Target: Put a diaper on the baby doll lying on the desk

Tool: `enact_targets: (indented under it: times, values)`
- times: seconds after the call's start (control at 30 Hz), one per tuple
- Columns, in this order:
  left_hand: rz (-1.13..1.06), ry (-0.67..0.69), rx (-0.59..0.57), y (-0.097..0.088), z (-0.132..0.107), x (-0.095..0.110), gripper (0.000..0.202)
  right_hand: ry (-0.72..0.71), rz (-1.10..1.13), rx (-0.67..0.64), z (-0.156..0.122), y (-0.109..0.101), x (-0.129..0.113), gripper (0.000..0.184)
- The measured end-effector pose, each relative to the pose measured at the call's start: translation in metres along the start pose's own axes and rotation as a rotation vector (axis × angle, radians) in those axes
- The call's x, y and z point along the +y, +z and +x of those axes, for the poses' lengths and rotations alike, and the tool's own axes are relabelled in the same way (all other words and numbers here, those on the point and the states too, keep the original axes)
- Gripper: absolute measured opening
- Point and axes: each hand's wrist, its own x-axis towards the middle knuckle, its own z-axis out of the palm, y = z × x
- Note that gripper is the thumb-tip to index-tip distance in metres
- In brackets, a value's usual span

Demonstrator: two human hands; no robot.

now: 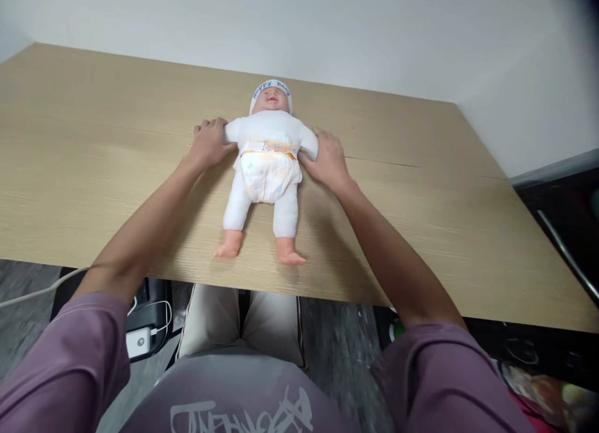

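A baby doll (234, 199) lies on its back on the wooden table (116, 171), head toward the wall and feet toward me. It has a white cloth body, a white headband (272, 85) with blue lettering, and bare pinkish feet. A white diaper (269, 177) with an orange-edged, printed waistband is around its hips and looks fastened. My left hand (211, 143) is closed around the end of the doll's arm on the left. On the other side, my right hand (327, 158) grips the other arm's end. Both doll hands are hidden by my fingers.
A white wall (327, 34) rises behind the table. Below the front edge, a white device (138, 342) with a cable plugged in rests on a black surface at left. Another white cable (42, 291) runs in from the left. Dark furniture (561, 214) stands at right.
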Motion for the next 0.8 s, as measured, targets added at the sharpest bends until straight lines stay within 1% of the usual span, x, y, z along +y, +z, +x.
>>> enact_targets:
  times: [0.07, 0.13, 0.2, 0.27, 0.33, 0.4, 0.47, 0.5, 0.57, 0.63, 0.7, 0.73, 0.8]
  values:
    - [-0.019, -0.034, 0.015, 0.004, 0.006, 0.005, 0.066, 0.017, 0.005, -0.021, 0.014, 0.013, 0.0, 0.065]
    - [-0.061, -0.08, 0.045, 0.003, 0.0, 0.012, 0.062, 0.038, 0.008, -0.007, 0.019, 0.013, -0.004, 0.056]
    - [-0.115, -0.115, 0.063, -0.006, -0.02, 0.025, 0.061, 0.041, 0.012, 0.011, 0.012, 0.0, -0.013, 0.048]
    - [-0.172, -0.121, 0.072, -0.02, -0.056, 0.042, 0.063, 0.016, 0.019, 0.013, -0.005, -0.028, -0.025, 0.043]
    - [-0.221, -0.11, 0.07, -0.037, -0.111, 0.063, 0.068, -0.046, 0.033, -0.002, -0.032, -0.065, -0.038, 0.042]
    - [-0.246, -0.127, 0.027, -0.054, -0.179, 0.083, 0.07, -0.156, 0.068, -0.023, -0.071, -0.107, -0.053, 0.045]
    - [-0.201, -0.144, -0.08, -0.064, -0.258, 0.1, 0.072, -0.223, 0.089, -0.05, -0.119, -0.146, -0.068, 0.047]
    - [-0.187, -0.144, -0.145, -0.065, -0.298, 0.105, 0.072, -0.242, 0.104, -0.066, -0.145, -0.162, -0.076, 0.046]
    - [-0.223, -0.139, -0.279, -0.061, -0.376, 0.11, 0.067, -0.258, 0.139, -0.115, -0.2, -0.187, -0.092, 0.049]
    - [-0.269, -0.196, -0.393, -0.049, -0.446, 0.108, 0.059, -0.276, 0.139, -0.173, -0.252, -0.198, -0.107, 0.057]
    - [-0.286, -0.249, -0.502, -0.036, -0.501, 0.101, 0.055, -0.256, 0.151, -0.276, -0.296, -0.198, -0.121, 0.063]
    - [-0.282, -0.275, -0.545, -0.031, -0.523, 0.096, 0.054, -0.248, 0.171, -0.338, -0.314, -0.193, -0.127, 0.064]
    - [-0.26, -0.314, -0.59, -0.024, -0.552, 0.086, 0.053, -0.236, 0.22, -0.443, -0.341, -0.176, -0.138, 0.062]
